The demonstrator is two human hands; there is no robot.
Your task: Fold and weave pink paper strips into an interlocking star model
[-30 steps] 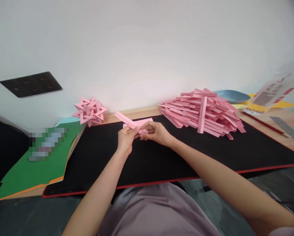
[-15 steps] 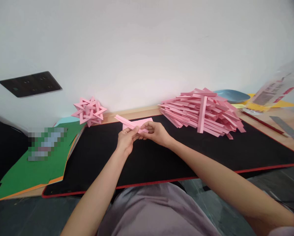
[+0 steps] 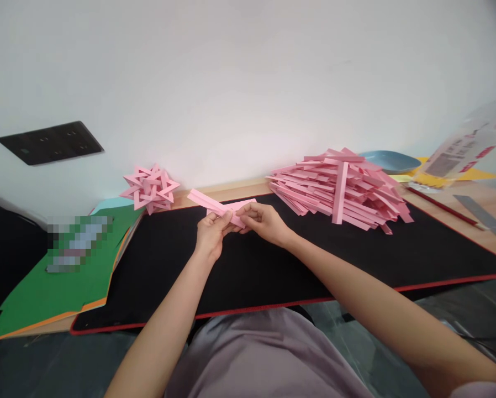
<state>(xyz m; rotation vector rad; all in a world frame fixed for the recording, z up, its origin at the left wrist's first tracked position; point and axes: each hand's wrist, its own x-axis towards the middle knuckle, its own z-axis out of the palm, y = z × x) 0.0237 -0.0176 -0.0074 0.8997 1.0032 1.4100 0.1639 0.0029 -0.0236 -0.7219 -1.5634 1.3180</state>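
A folded pink paper strip is held between both hands above the black mat, slanting up to the left. My left hand pinches its middle between thumb and fingers. My right hand is closed on the strip's right end, its fingertips beside my left thumb. Behind the hands lies another flat pink paper, partly hidden by them. A pink star-shaped paper model stands to the left, and a large heap of folded pink strips lies to the right.
The black mat has a red edge. Green sheets lie at the left. Toward the right are a blue dish, a red pencil, a metal ruler and a clear bottle over yellow paper.
The strip's left end has risen slightly and moved left. My right fingertips have shifted a little along its right end, closer to my left thumb.
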